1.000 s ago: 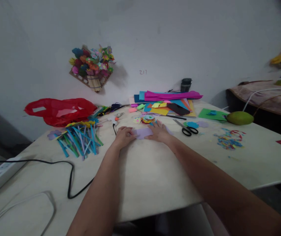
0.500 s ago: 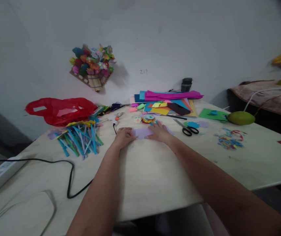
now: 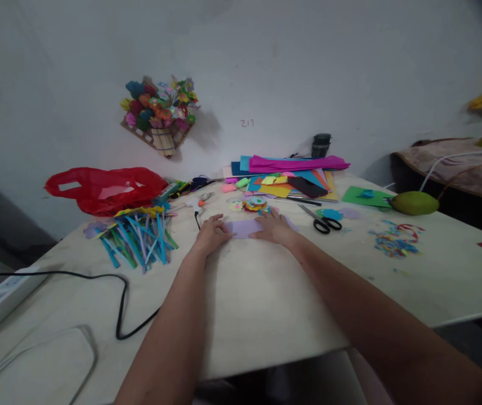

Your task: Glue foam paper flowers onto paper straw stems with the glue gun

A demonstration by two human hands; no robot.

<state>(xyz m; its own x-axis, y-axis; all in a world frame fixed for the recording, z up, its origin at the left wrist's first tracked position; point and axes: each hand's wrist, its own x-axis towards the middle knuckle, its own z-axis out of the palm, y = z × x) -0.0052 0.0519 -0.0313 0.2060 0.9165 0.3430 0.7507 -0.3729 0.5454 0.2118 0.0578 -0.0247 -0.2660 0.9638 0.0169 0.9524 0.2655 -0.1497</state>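
A light purple sheet (image 3: pixel 244 228) lies flat on the white table. At its left end is my left hand (image 3: pixel 213 233), with fingertips touching the edge and the fingers somewhat apart. Across its right part rests my right hand (image 3: pixel 272 226), palm down with the fingers spread. Just beyond the sheet sits a small pile of layered paper flowers (image 3: pixel 255 203). Black-handled scissors (image 3: pixel 326 225) lie to the right of my right hand. A glue gun (image 3: pixel 199 205) with a black cord is behind my left hand.
A red plastic bag (image 3: pixel 110 191) and blue and green strips (image 3: pixel 139 239) lie at the left. Coloured sheets (image 3: pixel 295 164) are stacked by the wall. Paper scraps (image 3: pixel 395 242) and a green oval object (image 3: pixel 415 203) are at the right. A black cord (image 3: pixel 120 304) crosses the left side.
The fingers of my left hand have lifted and parted slightly at the sheet's left end. My right hand stays in place.
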